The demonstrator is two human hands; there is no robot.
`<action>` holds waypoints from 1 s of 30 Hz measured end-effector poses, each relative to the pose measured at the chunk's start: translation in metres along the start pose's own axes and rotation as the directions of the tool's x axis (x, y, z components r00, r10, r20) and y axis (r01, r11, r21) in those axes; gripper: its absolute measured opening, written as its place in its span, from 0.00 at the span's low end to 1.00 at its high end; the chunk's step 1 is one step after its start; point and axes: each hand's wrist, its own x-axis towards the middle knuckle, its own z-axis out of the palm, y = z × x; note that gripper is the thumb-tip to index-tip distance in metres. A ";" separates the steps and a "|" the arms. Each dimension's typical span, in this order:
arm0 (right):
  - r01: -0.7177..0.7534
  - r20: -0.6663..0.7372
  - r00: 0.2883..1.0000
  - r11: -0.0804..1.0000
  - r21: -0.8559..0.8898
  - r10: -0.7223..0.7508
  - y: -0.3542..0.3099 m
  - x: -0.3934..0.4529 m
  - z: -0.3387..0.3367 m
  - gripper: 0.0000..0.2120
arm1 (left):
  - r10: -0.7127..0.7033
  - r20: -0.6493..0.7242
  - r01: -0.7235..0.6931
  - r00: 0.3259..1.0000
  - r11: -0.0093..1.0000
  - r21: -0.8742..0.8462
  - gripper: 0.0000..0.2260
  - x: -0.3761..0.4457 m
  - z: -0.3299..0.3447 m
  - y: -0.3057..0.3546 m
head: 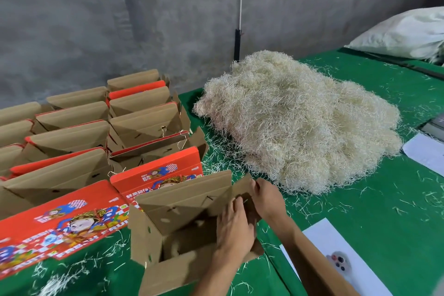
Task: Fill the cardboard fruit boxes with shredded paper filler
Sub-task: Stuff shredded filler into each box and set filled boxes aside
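A table (360, 199) covered in green cloth fills most of the view, set against a grey concrete wall (96, 19). In the middle of the table lies a large loose heap of pale shredded paper filler (295, 122), with stray strands scattered across the cloth around it. To the left of the heap stand rows of cardboard fruit boxes (79, 132), brown inside and red outside, their flaps raised; two red printed lids with a cartoon figure lie nearest the viewer. At the far right corner rests a white sack (403, 33).

At the front, just below the heap, sits one open box (165, 228), tilted toward the viewer, brown inside, with what looks like a little filler at the bottom. To the right of it lie white paper sheets (336, 243), one beneath the right forearm, and on that sheet rests a phone (338, 262), blurred.

Both hands meet at the right end flap of the open box. The left hand (234, 226) lies flat against the flap's inner side, fingers straight and close together, pointing up. The right hand (265, 198) grips the top edge of the same flap from outside, thumb and fingers curled over the cardboard. The two hands are nearly touching.
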 end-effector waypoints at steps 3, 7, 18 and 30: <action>0.064 -0.069 0.995 0.985 -0.162 -0.076 0.007 -0.004 0.005 0.15 | -0.003 -0.067 0.003 0.998 1.000 -0.009 0.27 -0.003 0.006 -0.003; 0.196 -0.026 0.978 0.951 -0.238 -0.208 0.017 -0.008 0.014 0.19 | 0.019 -0.152 -0.020 0.988 1.000 -0.006 0.25 -0.002 0.012 -0.008; 0.158 0.112 0.982 0.985 -0.072 -0.150 0.023 -0.014 0.045 0.27 | 0.033 -0.215 -0.026 0.976 0.999 0.035 0.18 0.018 0.008 -0.018; -0.137 0.373 0.926 0.875 0.465 -0.053 0.006 -0.009 0.068 0.10 | 0.018 -0.256 0.019 0.967 0.990 0.142 0.16 0.011 0.003 -0.026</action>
